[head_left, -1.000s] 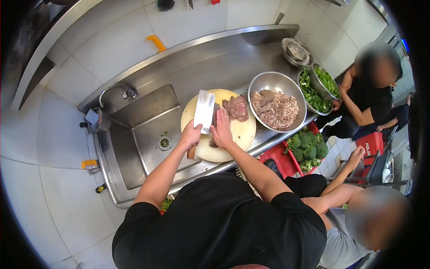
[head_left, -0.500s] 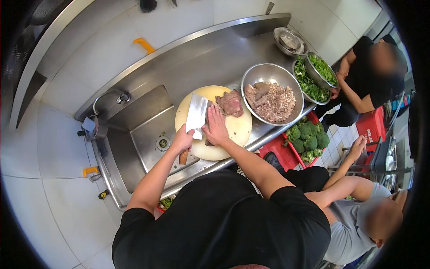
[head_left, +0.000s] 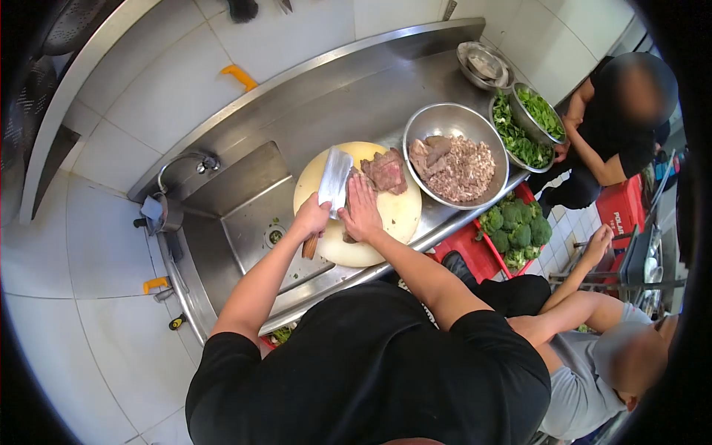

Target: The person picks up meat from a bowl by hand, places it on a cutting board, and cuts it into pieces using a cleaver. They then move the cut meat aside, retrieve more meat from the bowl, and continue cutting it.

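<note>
"While brown meat [head_left: 348,238] is pressed by the open right hand [head_left: 361,209], what is gripped by the left hand [head_left: 312,217]?"

"A broad steel cleaver [head_left: 336,176], pointed lengthwise away, slightly rightward, over the round cream board [head_left: 393,224]."

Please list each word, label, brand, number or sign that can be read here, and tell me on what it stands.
"POLAR": in white letters on the red box at the right.
Smaller marks near that word: too small to read.
Cleaver, board and large bowl: no text that I can make out.
</note>
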`<move>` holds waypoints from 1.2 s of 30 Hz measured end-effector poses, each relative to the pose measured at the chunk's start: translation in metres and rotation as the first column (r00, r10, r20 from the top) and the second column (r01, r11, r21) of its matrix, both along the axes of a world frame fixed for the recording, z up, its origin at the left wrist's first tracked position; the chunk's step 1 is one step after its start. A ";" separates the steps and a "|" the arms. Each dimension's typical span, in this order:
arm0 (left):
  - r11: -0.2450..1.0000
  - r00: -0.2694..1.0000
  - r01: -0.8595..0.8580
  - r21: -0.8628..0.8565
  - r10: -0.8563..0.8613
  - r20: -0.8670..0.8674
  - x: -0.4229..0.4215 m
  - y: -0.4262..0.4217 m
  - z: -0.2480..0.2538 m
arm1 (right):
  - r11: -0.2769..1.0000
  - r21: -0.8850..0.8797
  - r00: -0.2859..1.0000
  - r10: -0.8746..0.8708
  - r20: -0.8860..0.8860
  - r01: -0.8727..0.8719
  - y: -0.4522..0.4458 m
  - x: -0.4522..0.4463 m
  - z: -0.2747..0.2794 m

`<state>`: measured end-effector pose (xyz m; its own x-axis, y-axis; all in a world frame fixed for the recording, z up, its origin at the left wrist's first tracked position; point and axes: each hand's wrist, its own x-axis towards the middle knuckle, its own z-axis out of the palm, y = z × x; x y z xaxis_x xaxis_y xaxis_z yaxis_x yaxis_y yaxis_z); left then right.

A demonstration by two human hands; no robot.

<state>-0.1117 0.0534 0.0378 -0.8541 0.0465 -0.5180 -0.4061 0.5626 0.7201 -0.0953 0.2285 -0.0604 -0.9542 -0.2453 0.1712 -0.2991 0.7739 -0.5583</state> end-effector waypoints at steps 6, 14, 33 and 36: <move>1.000 1.000 0.006 0.022 -0.006 -0.005 -0.022 0.009 -0.002 | 1.000 -0.010 1.000 -0.018 0.002 0.018 -0.001 -0.001 0.005; 0.998 0.998 0.037 0.041 -0.039 0.041 0.046 -0.024 0.012 | 1.000 0.026 1.000 0.007 0.020 -0.008 0.002 0.003 0.010; 0.989 0.985 0.114 0.092 -0.124 0.122 0.033 -0.021 0.015 | 1.000 0.029 0.999 -0.006 0.051 0.004 0.002 0.002 0.006; 0.985 0.982 0.118 0.125 -0.135 0.135 0.042 -0.030 0.012 | 1.000 0.024 0.998 0.015 0.060 -0.017 0.003 0.000 0.010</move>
